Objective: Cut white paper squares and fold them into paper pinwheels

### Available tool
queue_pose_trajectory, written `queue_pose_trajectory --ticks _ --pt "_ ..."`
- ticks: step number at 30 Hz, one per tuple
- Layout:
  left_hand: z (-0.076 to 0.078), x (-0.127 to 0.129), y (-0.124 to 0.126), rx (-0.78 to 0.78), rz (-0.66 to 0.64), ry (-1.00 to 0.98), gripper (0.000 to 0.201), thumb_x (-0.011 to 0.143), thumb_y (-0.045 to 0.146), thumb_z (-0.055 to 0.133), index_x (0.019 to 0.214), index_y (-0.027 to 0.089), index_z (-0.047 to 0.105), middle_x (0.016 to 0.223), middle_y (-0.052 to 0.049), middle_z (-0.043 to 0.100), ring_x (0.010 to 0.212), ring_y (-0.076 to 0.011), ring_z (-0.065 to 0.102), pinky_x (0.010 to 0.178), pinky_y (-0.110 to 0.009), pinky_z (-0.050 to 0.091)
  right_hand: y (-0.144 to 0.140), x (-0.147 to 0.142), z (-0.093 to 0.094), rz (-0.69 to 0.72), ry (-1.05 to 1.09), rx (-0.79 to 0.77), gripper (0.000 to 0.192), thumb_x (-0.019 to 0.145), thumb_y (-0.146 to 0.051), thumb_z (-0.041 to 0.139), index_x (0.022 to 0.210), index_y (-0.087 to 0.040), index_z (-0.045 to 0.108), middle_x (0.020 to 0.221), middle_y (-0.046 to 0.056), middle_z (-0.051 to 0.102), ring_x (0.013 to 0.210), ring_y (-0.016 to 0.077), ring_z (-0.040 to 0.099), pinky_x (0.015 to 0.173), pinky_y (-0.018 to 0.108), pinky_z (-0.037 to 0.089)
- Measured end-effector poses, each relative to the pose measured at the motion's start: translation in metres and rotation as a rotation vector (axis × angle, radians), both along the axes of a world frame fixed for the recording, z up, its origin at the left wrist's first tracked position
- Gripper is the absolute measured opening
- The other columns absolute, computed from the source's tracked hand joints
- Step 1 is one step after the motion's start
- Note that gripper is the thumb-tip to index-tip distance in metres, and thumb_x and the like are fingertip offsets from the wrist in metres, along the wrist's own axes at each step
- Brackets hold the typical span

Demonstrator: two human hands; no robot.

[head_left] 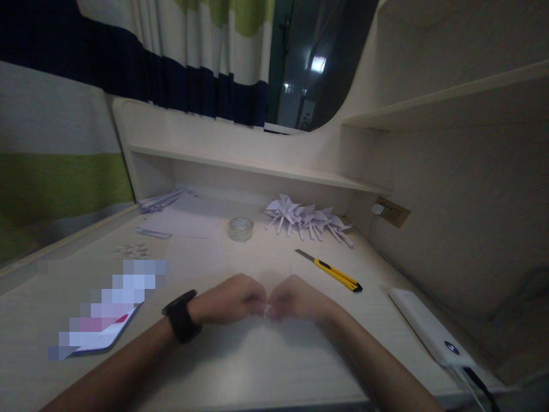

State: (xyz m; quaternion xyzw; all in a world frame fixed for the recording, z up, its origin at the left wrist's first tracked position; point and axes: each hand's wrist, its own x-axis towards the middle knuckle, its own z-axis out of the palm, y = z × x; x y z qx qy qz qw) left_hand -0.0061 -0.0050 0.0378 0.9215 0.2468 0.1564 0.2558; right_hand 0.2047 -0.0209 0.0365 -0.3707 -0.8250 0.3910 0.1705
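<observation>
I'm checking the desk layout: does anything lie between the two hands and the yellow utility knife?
Nothing visible does. The left hand and right hand meet over a small white scrap, too blurred to identify. The yellow-and-black utility knife lies just beyond the right hand, with only bare pale wooden desk between.

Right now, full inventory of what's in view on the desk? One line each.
paper pinwheels: a pile, white, back of the desk under the shelf
tape roll: 1, clear, back centre
utility knife: 1, yellow and black, right of the hands
paper strips: a few, white, back left
power bank: 1, white, right edge
wall socket: 1, right wall
left hand: 1, black watch on wrist, pinching something small and white
right hand: 1, fingertips meeting the left
</observation>
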Motion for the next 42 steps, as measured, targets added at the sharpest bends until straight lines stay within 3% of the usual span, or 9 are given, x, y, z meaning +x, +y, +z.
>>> queue_pose_trajectory --ticks 5,12,14,18,20,23,29,36,42 --pt "0.002 0.001 0.001 -0.160 0.014 -0.101 0.028 0.087 0.032 0.053 0.075 0.014 0.071 0.065 -0.002 0.068 0.060 -0.0118 0.061 0.057 -0.019 0.041 -0.003 -0.001 0.005 -0.080 0.121 -0.086 0.020 0.072 -0.030 0.067 0.073 -0.011 0.070 0.058 0.001 0.063 0.052 0.0102 0.055 0.051 0.020 0.041" --pt "0.009 0.004 -0.003 -0.286 -0.005 -0.188 0.033 0.087 0.039 0.054 0.076 0.013 0.071 0.067 -0.004 0.069 0.063 -0.0127 0.062 0.060 -0.020 0.043 -0.004 -0.003 0.010 -0.090 0.196 -0.184 0.027 0.073 -0.038 0.067 0.066 -0.012 0.064 0.053 0.000 0.060 0.048 0.0103 0.056 0.048 0.021 0.044" --pt "0.008 0.005 -0.002 -0.272 0.094 -0.260 0.032 0.086 0.039 0.055 0.076 0.013 0.071 0.068 -0.004 0.069 0.064 -0.0132 0.061 0.060 -0.021 0.044 -0.004 -0.005 0.008 -0.207 0.267 -0.050 0.027 0.074 -0.039 0.067 0.072 -0.013 0.063 0.057 0.000 0.061 0.049 0.0108 0.057 0.048 0.021 0.045" --pt "0.006 0.010 -0.002 -0.232 0.303 -0.431 0.029 0.084 0.036 0.056 0.079 0.013 0.071 0.071 -0.004 0.070 0.066 -0.0150 0.061 0.062 -0.024 0.046 -0.006 -0.013 0.002 -0.532 0.401 0.588 0.017 0.078 -0.029 0.064 0.089 -0.018 0.065 0.083 0.006 0.068 0.062 0.0126 0.061 0.057 0.025 0.051" --pt "0.006 0.015 -0.004 -0.267 0.321 -0.504 0.027 0.082 0.036 0.058 0.080 0.013 0.072 0.074 -0.005 0.071 0.069 -0.0167 0.062 0.064 -0.026 0.047 -0.008 -0.015 -0.001 -0.540 0.388 0.838 0.013 0.083 -0.024 0.058 0.092 -0.021 0.067 0.094 0.008 0.068 0.074 0.0151 0.064 0.067 0.028 0.053" --pt "0.009 0.021 -0.011 -0.324 0.320 -0.588 0.025 0.081 0.035 0.061 0.080 0.013 0.072 0.077 -0.006 0.072 0.073 -0.0187 0.063 0.068 -0.028 0.049 -0.011 -0.016 -0.005 -0.492 0.341 1.037 0.020 0.086 -0.017 0.053 0.096 -0.024 0.068 0.104 0.008 0.068 0.084 0.0165 0.064 0.074 0.031 0.053" --pt "0.009 0.024 -0.017 -0.399 0.304 -0.667 0.024 0.079 0.034 0.064 0.090 0.015 0.074 0.086 -0.007 0.073 0.078 -0.0203 0.064 0.075 -0.033 0.050 -0.012 -0.017 -0.003 -0.461 0.334 1.113 0.026 0.086 -0.016 0.052 0.107 -0.024 0.065 0.110 0.008 0.067 0.090 0.0182 0.064 0.078 0.036 0.052" --pt "-0.001 0.025 -0.015 -0.655 0.203 -0.767 0.030 0.080 0.039 0.064 0.094 0.013 0.071 0.090 -0.007 0.069 0.087 -0.0206 0.061 0.081 -0.038 0.050 -0.013 -0.019 0.003 -0.483 0.341 1.091 0.026 0.087 -0.020 0.054 0.111 -0.021 0.064 0.098 0.008 0.072 0.086 0.0188 0.066 0.080 0.035 0.051" --pt "0.013 0.022 -0.017 -0.363 0.265 -0.630 0.024 0.081 0.035 0.061 0.077 0.014 0.072 0.069 -0.002 0.065 0.070 -0.0163 0.057 0.072 -0.030 0.047 -0.010 -0.015 0.006 -0.391 0.322 1.110 0.031 0.087 -0.018 0.054 0.116 -0.023 0.061 0.102 0.007 0.071 0.089 0.0187 0.066 0.079 0.035 0.052"
